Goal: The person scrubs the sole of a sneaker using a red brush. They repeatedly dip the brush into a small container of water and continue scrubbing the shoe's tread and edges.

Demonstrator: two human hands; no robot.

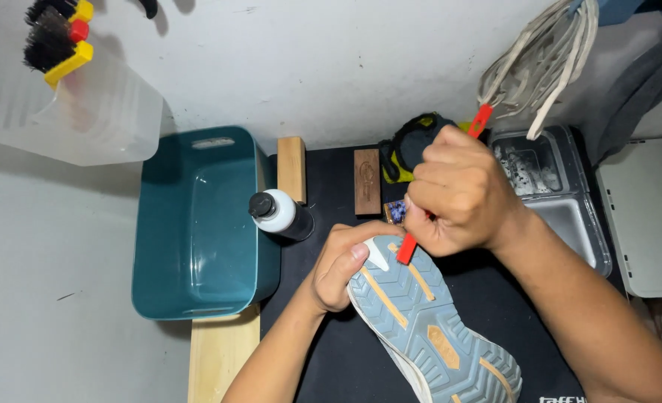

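Observation:
A sneaker (428, 328) lies sole up over a black mat (331, 351); its sole is blue-grey with tan inserts. My left hand (342, 265) grips the toe end, thumb on the white tip. My right hand (458, 190) is closed around a red-handled tool (481, 119), and the tool's lower red end (406, 250) presses on the sole near the toe. The tool's working tip is hidden against the sole.
A teal plastic tub (197, 224) stands left of the mat, a white bottle with a black cap (275, 211) beside it. Wooden brush blocks (292, 168) (367, 181), a dark shoe (413, 145), a clear tray (555, 194), hanging laces (540, 60) and wall-hung brushes (58, 33) surround the mat.

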